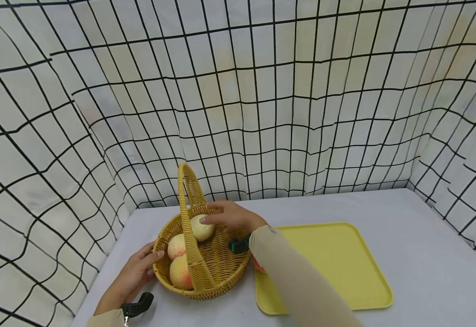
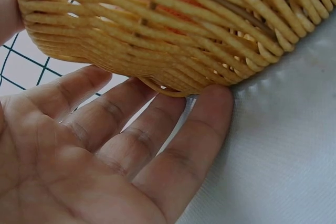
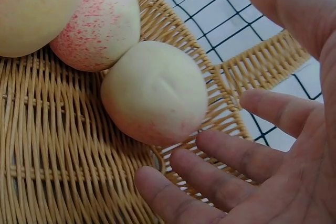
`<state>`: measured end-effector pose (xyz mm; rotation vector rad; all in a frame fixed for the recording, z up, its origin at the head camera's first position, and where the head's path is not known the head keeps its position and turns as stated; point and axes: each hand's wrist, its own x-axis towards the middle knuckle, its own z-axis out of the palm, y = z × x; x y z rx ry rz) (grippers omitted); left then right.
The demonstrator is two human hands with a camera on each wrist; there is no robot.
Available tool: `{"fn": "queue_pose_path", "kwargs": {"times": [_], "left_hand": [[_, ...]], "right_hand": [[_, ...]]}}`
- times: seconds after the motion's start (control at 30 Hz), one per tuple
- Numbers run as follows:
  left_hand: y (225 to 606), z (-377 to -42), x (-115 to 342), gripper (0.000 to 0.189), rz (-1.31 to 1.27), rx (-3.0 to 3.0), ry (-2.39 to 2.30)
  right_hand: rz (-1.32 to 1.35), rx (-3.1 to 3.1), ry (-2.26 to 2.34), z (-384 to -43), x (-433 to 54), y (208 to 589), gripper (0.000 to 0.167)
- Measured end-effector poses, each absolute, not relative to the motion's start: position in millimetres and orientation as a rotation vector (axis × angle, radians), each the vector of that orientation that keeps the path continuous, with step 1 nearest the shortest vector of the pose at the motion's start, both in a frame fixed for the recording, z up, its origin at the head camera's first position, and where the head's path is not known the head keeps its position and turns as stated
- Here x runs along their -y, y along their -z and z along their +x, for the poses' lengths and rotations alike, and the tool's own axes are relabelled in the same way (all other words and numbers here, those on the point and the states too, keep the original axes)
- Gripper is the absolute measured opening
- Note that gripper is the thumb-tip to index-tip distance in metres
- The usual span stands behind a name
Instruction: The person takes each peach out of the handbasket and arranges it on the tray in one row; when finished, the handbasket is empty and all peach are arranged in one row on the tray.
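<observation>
A round wicker basket (image 1: 221,290) with a tall arched handle holds three peaches. The pale peach (image 1: 202,228) lies at the back, a pink-speckled peach (image 1: 176,246) in the middle and a yellow-orange peach (image 1: 181,273) in front. My left hand (image 1: 133,272) holds the basket's left side, thumb over the rim and fingers against the outer weave (image 2: 157,61). Over the basket's back right, my right hand (image 1: 231,215) has its fingers spread beside the pale peach. In the right wrist view the fingertips (image 3: 184,161) are right by that peach's lower side, not curled round it.
A yellow tray (image 1: 328,254) lies right of the basket, partly under my right forearm. A red-orange round thing (image 1: 258,265) shows at its left edge, mostly hidden by the sleeve. White cloth (image 1: 426,254) covers the table, and a black-gridded white curtain (image 1: 262,113) hangs behind.
</observation>
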<state>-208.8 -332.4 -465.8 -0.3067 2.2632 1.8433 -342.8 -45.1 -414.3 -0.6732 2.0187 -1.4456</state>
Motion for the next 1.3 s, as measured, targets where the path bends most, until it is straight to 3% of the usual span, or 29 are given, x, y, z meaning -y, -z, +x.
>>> {"fn": "queue_pose_path", "kwargs": {"times": [0.33,0.6,1.0,1.3], "left_hand": [[465.6,-211.6,327.4,0.071,-0.305,-2.255,-1.853],[464.3,-210.6,327.4,0.072,-0.326,-2.262,-1.837],[467.4,-209.5,328.3,0.073,-0.323,-2.241,-1.857],[467.5,-209.9,330.1,0.068,-0.316,-2.249,-1.861]], "right_hand": [[-0.563,-2.064,1.452,-345.5,58.8,423.7,0.071],[-0.654,-2.019,1.456,-346.4,68.5,433.7,0.046],[-0.656,-1.983,1.488,-349.1,75.6,439.8,0.039],[-0.582,-2.074,1.47,-349.3,77.4,439.5,0.046]]}}
